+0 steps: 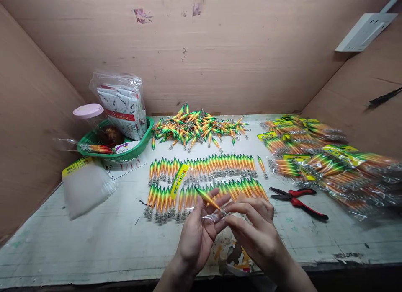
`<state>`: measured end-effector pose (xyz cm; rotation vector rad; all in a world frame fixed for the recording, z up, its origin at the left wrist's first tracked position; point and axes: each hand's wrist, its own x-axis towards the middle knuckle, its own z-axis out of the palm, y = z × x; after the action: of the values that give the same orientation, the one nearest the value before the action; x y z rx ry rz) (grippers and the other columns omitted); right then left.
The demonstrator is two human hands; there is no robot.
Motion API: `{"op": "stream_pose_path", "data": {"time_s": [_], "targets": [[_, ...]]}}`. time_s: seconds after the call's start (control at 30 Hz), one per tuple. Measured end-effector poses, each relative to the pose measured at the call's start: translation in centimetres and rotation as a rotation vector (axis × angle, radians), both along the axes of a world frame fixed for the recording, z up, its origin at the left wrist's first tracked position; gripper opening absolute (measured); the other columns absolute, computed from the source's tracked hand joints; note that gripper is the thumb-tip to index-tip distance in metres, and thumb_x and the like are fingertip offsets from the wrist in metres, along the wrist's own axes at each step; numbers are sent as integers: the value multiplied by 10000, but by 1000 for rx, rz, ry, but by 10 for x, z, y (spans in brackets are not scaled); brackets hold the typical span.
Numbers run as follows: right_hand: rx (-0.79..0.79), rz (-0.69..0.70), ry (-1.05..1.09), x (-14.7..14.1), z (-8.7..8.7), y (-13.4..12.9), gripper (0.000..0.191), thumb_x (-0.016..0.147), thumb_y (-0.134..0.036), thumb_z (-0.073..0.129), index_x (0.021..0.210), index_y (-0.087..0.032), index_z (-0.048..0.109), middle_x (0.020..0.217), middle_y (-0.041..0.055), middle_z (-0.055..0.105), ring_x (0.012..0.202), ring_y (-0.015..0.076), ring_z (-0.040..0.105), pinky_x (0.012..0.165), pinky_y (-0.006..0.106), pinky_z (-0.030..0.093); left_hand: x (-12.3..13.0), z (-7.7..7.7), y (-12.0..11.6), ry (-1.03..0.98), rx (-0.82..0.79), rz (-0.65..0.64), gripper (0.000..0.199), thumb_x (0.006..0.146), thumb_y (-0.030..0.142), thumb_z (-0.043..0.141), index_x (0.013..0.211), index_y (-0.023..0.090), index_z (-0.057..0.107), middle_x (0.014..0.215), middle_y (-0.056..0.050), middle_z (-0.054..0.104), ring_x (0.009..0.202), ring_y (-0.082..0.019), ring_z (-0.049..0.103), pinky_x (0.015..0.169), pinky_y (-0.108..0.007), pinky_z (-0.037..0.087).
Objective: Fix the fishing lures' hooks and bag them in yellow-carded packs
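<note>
My left hand (196,237) is palm up at the front middle, with a green and orange lure (209,198) lying across its fingers. The fingers of my right hand (254,225) pinch the lure's hooked end. Clear plastic shows in my left palm, under the lure. Beyond my hands, two rows of lures (220,165) lie side by side, hooks toward me. A bag with a yellow BCT LURE label (180,182) lies tilted over the rows. One lure (262,166) sits apart at the right end of the back row.
A loose lure pile (197,126) is at the back. Packed lures (339,166) are heaped right, near red-handled pliers (297,197). At left, a green basket (135,151) holds packets and a lidded cup (89,111), with flat bags (88,189) in front. A power strip (364,32) hangs upper right.
</note>
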<state>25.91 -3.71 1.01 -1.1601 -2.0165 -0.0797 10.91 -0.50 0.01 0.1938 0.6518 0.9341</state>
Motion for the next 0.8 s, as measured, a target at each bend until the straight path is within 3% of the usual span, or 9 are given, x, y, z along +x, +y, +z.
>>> {"op": "stream_pose_path", "data": {"time_s": [0.1, 0.2, 0.4, 0.57, 0.8], "targets": [[-7, -57, 49, -1, -2, 0, 167, 875, -79, 538, 889, -206, 646, 872, 31, 679, 892, 192, 564, 810, 376, 343, 1, 1, -3, -18, 35, -26, 410, 921, 393, 500, 1232, 136, 575, 1295, -180, 595, 970, -274, 683, 895, -444, 520], [2, -51, 58, -5, -5, 1, 157, 894, -110, 531, 914, -208, 652, 910, 37, 684, 915, 207, 565, 819, 392, 319, 3, 1, -5, -13, 44, -3, 468, 915, 372, 528, 1354, 219, 467, 1231, -142, 642, 945, -251, 693, 912, -468, 510], [3, -72, 125, -16, -5, 2, 180, 906, -113, 531, 977, -226, 652, 956, 25, 719, 949, 227, 573, 823, 409, 325, 5, -2, -3, -28, 3, 38, 419, 953, 342, 455, 1293, 103, 511, 1117, -180, 687, 1044, -243, 656, 948, -392, 501], [-37, -144, 169, -14, -3, 3, 165, 857, -107, 605, 970, -224, 634, 939, 29, 721, 919, 230, 580, 820, 416, 369, 7, -1, -2, -65, -17, 92, 386, 950, 309, 466, 1294, 142, 518, 1164, -152, 673, 1026, -241, 659, 950, -436, 505], [-138, -339, 209, -10, -6, -1, 79, 822, -259, 669, 896, -239, 649, 921, 38, 665, 896, 243, 546, 753, 394, 371, 9, -1, -7, -82, 25, 69, 390, 915, 326, 536, 1280, 190, 553, 1307, -123, 597, 1019, -236, 658, 946, -423, 515]]}}
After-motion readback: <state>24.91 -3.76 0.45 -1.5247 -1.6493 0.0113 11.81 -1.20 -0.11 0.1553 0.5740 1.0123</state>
